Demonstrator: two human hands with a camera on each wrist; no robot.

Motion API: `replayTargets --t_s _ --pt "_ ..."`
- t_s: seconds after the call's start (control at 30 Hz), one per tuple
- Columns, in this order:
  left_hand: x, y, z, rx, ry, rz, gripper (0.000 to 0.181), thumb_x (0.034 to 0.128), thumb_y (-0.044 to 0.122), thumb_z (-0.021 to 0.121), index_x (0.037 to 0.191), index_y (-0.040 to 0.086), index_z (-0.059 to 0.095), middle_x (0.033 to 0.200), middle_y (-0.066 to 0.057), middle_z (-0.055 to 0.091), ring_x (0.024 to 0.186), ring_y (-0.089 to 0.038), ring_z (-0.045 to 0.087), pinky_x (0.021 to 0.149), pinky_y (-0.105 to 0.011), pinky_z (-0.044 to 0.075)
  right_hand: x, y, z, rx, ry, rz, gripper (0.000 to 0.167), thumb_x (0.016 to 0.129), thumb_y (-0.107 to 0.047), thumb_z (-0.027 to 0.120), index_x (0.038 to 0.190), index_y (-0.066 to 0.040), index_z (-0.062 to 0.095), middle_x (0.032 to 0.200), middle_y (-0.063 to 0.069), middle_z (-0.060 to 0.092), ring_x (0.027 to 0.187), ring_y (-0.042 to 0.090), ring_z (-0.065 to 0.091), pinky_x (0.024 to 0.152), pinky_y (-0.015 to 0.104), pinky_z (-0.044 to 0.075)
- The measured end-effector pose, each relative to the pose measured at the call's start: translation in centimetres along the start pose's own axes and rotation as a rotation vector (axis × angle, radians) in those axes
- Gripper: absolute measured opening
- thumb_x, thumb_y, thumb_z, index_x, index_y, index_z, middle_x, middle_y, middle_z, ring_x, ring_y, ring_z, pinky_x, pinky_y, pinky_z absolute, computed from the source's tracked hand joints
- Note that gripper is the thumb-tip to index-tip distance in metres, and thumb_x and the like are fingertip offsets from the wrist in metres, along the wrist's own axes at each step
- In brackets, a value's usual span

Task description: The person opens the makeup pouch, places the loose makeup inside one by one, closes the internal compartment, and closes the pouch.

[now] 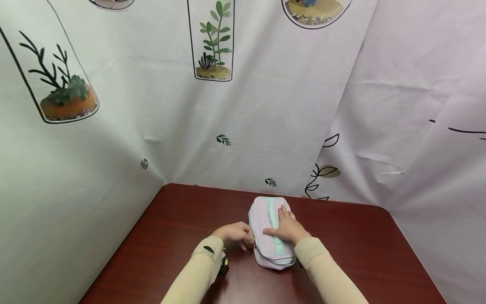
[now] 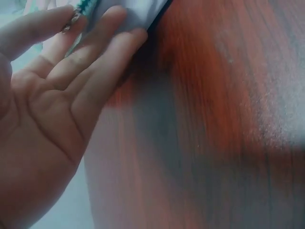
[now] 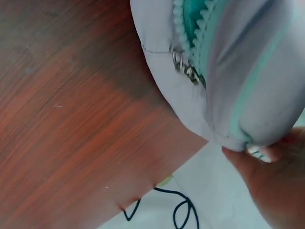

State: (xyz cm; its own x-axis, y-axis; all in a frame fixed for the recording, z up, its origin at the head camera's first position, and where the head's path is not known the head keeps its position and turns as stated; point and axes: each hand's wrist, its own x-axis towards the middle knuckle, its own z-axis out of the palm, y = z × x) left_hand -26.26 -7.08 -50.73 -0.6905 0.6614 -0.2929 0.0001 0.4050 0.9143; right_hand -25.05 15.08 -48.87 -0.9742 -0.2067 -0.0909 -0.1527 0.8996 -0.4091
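A pale pink zippered pouch [image 1: 262,215] with a mint-green strap lies on the dark red-brown table. At its left side my left hand [image 1: 237,234] pinches a small metal zipper pull [image 2: 71,21] between thumb and finger, while the other fingers lie along the pouch's side. My right hand [image 1: 288,228] rests on top of the pouch with fingers spread, partly across the strap. In the right wrist view, mint zipper teeth [image 3: 202,28] stand apart over a stretch, with a metal slider [image 3: 188,71] at the end. The pouch's inside is hidden.
The wooden table [image 1: 349,253] extends on both sides of the pouch. Behind and beside it hangs a white cloth [image 1: 265,126] printed with plants in jars. A dark strapped item [image 1: 224,266] sits at the left wrist.
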Motion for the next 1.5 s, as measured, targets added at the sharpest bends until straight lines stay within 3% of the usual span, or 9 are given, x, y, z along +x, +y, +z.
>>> replayTargets --t_s 0.17,0.3,0.57,0.67,0.8,0.97,1.13,1.3,1.5 --pt "0.3 -0.3 -0.8 -0.099 0.100 0.007 0.008 0.0839 -0.003 0.056 0.076 -0.003 0.054 0.079 -0.020 0.063 0.076 -0.031 0.065 0.059 -0.037 0.054 -0.1 0.6 -0.5 0.146 -0.040 -0.040 0.113 0.063 -0.055 0.078 0.144 0.002 0.025 0.149 0.028 0.012 0.134 0.045 0.014 0.103 0.054 0.024" --pt "0.9 -0.5 -1.4 -0.145 0.243 -0.006 0.012 0.0904 -0.001 0.050 0.080 0.000 0.045 0.085 -0.019 0.057 0.075 -0.034 0.065 0.057 -0.037 0.054 -0.4 0.9 -1.0 0.189 -0.081 -0.095 0.119 0.056 -0.046 0.086 0.144 0.002 0.023 0.149 0.029 0.007 0.134 0.048 0.007 0.104 0.057 0.018" --pt "2.2 -0.3 -1.9 -0.192 0.477 -0.041 0.013 0.0965 0.003 0.043 0.084 0.002 0.040 0.100 -0.023 0.053 0.078 -0.030 0.063 0.059 -0.038 0.054 -0.9 1.5 -2.8 -0.055 -0.082 -0.156 0.111 0.050 -0.048 0.087 0.141 -0.007 0.039 0.144 0.018 0.031 0.128 0.041 0.028 0.098 0.056 0.025" --pt "2.6 -0.1 -2.1 -0.135 0.588 -0.025 0.014 0.0970 0.005 0.043 0.083 0.004 0.040 0.105 -0.022 0.054 0.088 -0.029 0.057 0.063 -0.036 0.050 -0.9 1.5 -3.3 -0.134 -0.071 -0.188 0.107 0.048 -0.039 0.090 0.138 -0.009 0.043 0.135 0.015 0.041 0.124 0.036 0.034 0.096 0.053 0.026" --pt "3.0 0.0 -2.0 -0.026 0.693 -0.029 0.016 0.0974 0.009 0.044 0.082 0.006 0.041 0.095 -0.016 0.054 0.088 -0.027 0.050 0.069 -0.035 0.040 -0.6 1.2 -3.2 -0.221 -0.013 -0.227 0.100 0.046 -0.030 0.092 0.134 -0.009 0.049 0.121 0.012 0.050 0.117 0.034 0.041 0.095 0.051 0.030" --pt "3.0 0.0 -1.8 0.103 0.705 -0.013 0.016 0.0964 0.007 0.047 0.081 0.006 0.043 0.087 -0.013 0.054 0.081 -0.024 0.051 0.068 -0.036 0.041 -0.3 1.3 -2.5 -0.319 0.060 -0.294 0.090 0.049 -0.032 0.091 0.125 -0.002 0.056 0.116 0.010 0.053 0.115 0.031 0.045 0.095 0.046 0.035" --pt "2.5 -0.4 -2.2 0.210 0.685 0.010 0.015 0.0949 0.007 0.051 0.081 0.006 0.047 0.083 -0.011 0.057 0.071 -0.019 0.050 0.060 -0.031 0.041 -0.2 1.7 -1.8 -0.253 0.039 -0.254 0.090 0.052 -0.029 0.090 0.129 -0.005 0.051 0.134 0.012 0.047 0.127 0.030 0.038 0.098 0.044 0.036" --pt "1.7 -1.0 -2.7 0.229 0.644 0.017 0.014 0.0946 0.006 0.051 0.081 0.006 0.048 0.080 -0.009 0.059 0.066 -0.017 0.050 0.057 -0.027 0.041 -0.1 1.6 -1.8 -0.261 0.036 -0.256 0.084 0.054 -0.031 0.087 0.130 -0.016 0.054 0.135 0.008 0.048 0.127 0.030 0.039 0.092 0.047 0.041" --pt "0.7 -1.5 -3.4 0.231 0.531 0.018 0.013 0.0953 0.005 0.050 0.082 0.006 0.048 0.078 -0.009 0.062 0.073 -0.025 0.059 0.058 -0.029 0.042 -0.3 1.3 -2.1 -0.297 0.040 -0.233 0.077 0.059 -0.032 0.085 0.128 -0.016 0.057 0.134 0.006 0.049 0.127 0.030 0.040 0.090 0.047 0.042"
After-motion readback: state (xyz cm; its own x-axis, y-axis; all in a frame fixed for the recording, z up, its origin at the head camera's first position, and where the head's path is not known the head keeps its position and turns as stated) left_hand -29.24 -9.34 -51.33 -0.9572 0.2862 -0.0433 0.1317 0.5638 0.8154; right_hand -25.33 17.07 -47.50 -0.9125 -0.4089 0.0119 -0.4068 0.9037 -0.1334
